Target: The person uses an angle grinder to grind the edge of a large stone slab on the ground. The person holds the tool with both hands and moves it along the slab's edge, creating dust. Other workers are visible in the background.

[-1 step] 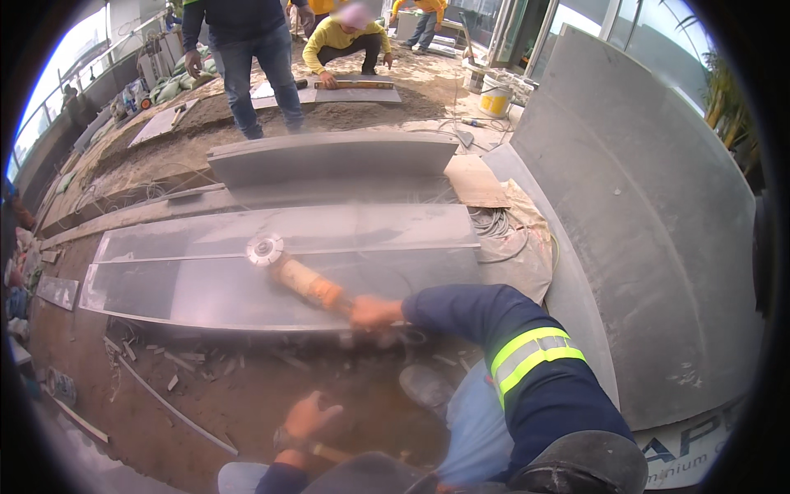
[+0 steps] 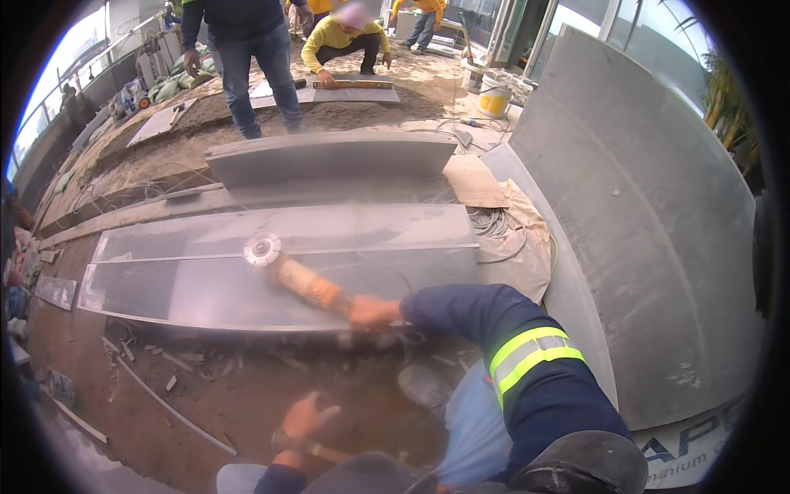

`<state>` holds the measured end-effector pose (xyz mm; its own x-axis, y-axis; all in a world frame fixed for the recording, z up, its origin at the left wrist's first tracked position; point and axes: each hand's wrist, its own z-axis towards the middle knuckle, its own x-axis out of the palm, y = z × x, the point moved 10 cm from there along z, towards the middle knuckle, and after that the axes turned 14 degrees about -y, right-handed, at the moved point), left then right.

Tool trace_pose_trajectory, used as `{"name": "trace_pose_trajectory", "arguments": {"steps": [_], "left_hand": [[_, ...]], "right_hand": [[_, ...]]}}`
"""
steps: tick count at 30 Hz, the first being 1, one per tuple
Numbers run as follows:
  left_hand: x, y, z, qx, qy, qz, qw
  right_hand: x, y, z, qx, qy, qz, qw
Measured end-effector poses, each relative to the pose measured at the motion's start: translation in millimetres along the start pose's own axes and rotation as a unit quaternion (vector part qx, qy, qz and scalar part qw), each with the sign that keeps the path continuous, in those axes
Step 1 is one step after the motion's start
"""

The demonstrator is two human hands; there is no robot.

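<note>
My right hand is closed on the handle of an orange angle grinder, reaching across a long grey panel. The grinder's cutting disc rests at a straight line running lengthwise along the panel, with haze around it. My left hand is low in the view, over the brown ground short of the panel's near edge, with its fingers apart and nothing visible in them. A navy sleeve with a reflective band covers my right arm.
Upright grey boards stand beyond the panel; a large sheet leans at right. Cable coils lie beside the panel, offcuts on the ground. Behind are standing co-workers, a crouching co-worker and a bucket.
The grinder and my right hand have shifted very slightly to the left along the line. Little else differs.
</note>
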<state>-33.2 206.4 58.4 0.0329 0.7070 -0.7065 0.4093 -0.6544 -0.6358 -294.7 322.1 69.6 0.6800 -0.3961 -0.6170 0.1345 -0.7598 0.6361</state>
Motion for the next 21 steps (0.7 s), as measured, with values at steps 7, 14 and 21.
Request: {"name": "trace_pose_trajectory", "arguments": {"steps": [7,14,21], "left_hand": [[-16,-8,6,-0.011,-0.009,-0.046,0.999],[-126,-201,-59,0.296,-0.156,-0.206,0.920],[-70,-176,-80,0.230,-0.010,0.053,0.972]], "right_hand": [[-16,26,-15,0.041,0.003,0.013,0.999],[-16,20,-1,0.040,0.008,0.033,0.999],[-13,14,-6,0.044,0.008,-0.003,0.999]]}}
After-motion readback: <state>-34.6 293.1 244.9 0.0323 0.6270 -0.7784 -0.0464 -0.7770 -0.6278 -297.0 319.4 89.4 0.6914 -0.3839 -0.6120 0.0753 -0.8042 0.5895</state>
